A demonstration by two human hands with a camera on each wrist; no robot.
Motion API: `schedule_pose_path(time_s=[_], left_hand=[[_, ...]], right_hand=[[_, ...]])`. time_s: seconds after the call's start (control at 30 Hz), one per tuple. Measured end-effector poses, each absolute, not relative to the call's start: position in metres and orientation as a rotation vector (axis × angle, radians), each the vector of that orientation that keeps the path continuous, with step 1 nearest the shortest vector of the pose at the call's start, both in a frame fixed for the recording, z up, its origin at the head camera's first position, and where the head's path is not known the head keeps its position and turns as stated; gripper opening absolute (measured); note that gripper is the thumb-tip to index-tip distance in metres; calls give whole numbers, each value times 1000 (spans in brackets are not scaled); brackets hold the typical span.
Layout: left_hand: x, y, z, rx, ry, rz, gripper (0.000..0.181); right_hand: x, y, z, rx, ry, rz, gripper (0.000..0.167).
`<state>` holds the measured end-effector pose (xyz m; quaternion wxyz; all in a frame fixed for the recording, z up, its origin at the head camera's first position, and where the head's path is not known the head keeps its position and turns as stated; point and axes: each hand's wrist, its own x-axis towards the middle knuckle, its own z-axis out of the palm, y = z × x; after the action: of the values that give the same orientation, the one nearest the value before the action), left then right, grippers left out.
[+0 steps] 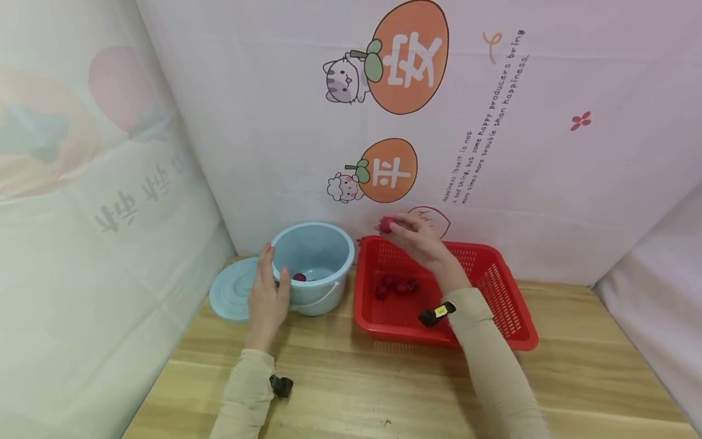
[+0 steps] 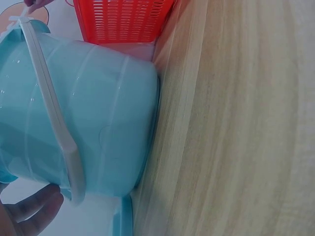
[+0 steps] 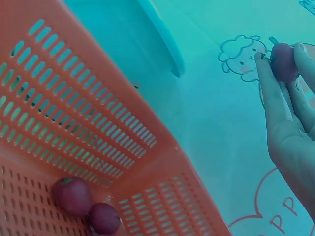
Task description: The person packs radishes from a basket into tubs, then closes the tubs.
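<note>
Pinched between the thumb and fingers of my right hand (image 1: 419,241) is a round dark-red fruit (image 1: 386,224), held above the back left of the red basket (image 1: 378,326). The right wrist view shows the same fruit (image 3: 284,62) in that hand (image 3: 290,118). My left hand (image 1: 269,299) rests against the left side of the blue bucket (image 1: 323,302), its fingers fairly straight; in the left wrist view those fingers (image 2: 42,209) touch the bucket (image 2: 98,113) near its white handle (image 2: 59,123). One red fruit (image 1: 299,277) lies inside the bucket.
Several red fruits (image 1: 402,288) lie in the basket, toward its left. A blue lid (image 1: 230,292) sits on the wooden table (image 1: 340,390) left of the bucket. Printed white cloth (image 1: 263,122) hangs behind and at both sides.
</note>
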<state>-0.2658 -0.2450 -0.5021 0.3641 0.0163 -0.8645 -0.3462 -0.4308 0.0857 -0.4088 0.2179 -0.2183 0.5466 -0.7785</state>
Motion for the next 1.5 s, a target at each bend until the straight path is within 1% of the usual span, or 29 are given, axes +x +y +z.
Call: schedule_pose_path(time_s=[0.27, 0.37, 0.57, 0.63, 0.8, 1.0, 1.27, 1.5], left_hand=[[-263, -248, -503, 62, -2207, -887, 62], [-263, -248, -502, 66, -2212, -893, 63], [-264, -247, -500, 50, -2212, -894, 63], [-265, -247, -500, 40, -2211, -899, 63], [-267, -246, -500, 33, -2208, -891, 63], [-265, -244, -504, 48, -2222, -899, 63], [-265, -244, -505, 55, -2225, -911, 64], [-267, -245, -503, 52, -2223, -904, 65]], right_hand=[[-430, 58, -411, -664, 1522, -2095, 57], [-426, 49, -412, -672, 1514, -2085, 55], [-420, 31, -410, -748, 1477, -2069, 42], [-418, 24, -410, -771, 1474, -2066, 40], [-414, 9, -413, -852, 1535, -1979, 43], [-408, -3, -422, -956, 1694, -1834, 36], [-406, -8, -424, -993, 1749, -1746, 38], [-407, -8, -422, -1000, 1786, -1707, 36]])
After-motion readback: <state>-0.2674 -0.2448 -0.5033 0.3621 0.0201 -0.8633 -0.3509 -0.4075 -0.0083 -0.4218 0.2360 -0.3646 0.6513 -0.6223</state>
